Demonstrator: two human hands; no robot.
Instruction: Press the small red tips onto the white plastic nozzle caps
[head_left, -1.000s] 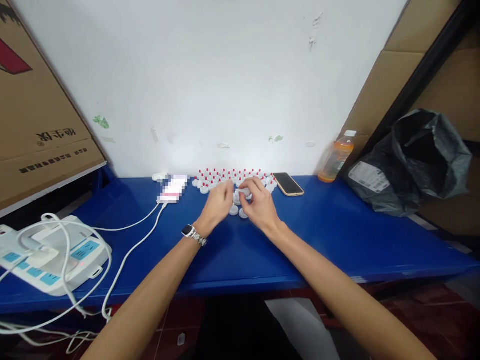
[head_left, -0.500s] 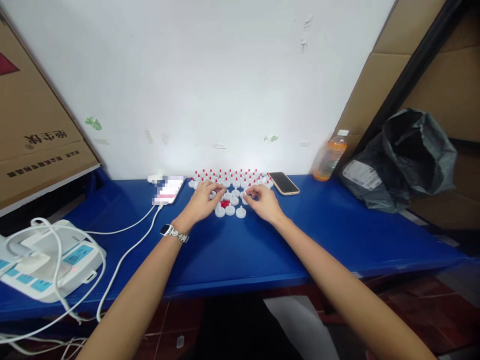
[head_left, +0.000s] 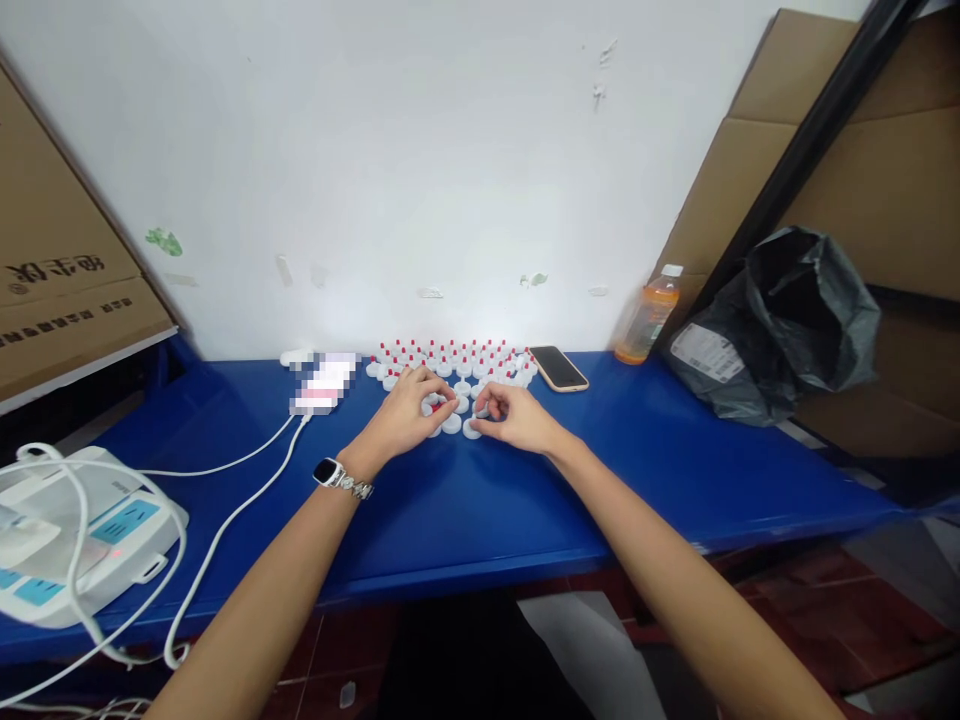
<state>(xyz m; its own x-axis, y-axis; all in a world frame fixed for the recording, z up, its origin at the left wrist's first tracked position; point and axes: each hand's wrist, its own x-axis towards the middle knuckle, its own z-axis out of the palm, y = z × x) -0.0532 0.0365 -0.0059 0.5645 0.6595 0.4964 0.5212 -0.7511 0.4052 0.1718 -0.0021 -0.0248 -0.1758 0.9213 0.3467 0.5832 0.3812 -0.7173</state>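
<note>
Many white round nozzle caps (head_left: 451, 424) stand upright on the blue table by the wall. Those in the back rows have small red tips (head_left: 463, 350) on their spouts, while several nearer ones are bare. My left hand (head_left: 409, 410) is over the left front of the group, thumb and fingertips closed together; what they pinch is too small to make out. It mostly covers a small pile of loose red tips (head_left: 436, 408). My right hand (head_left: 517, 416) has its thumb and fingers closed at the spout of the front right nozzle cap (head_left: 471, 431).
A phone (head_left: 559, 368) lies right of the caps, and another phone (head_left: 326, 385) on a charging cable lies left. A power strip (head_left: 90, 540) with looping white cables occupies the left side. An orange drink bottle (head_left: 648, 315) and a dark plastic bag (head_left: 780, 330) stand right.
My right hand has moved down toward me, from a cap further back to the front right cap. My left hand has shifted slightly toward me, covering more of the red pile. The view has shifted slightly.
</note>
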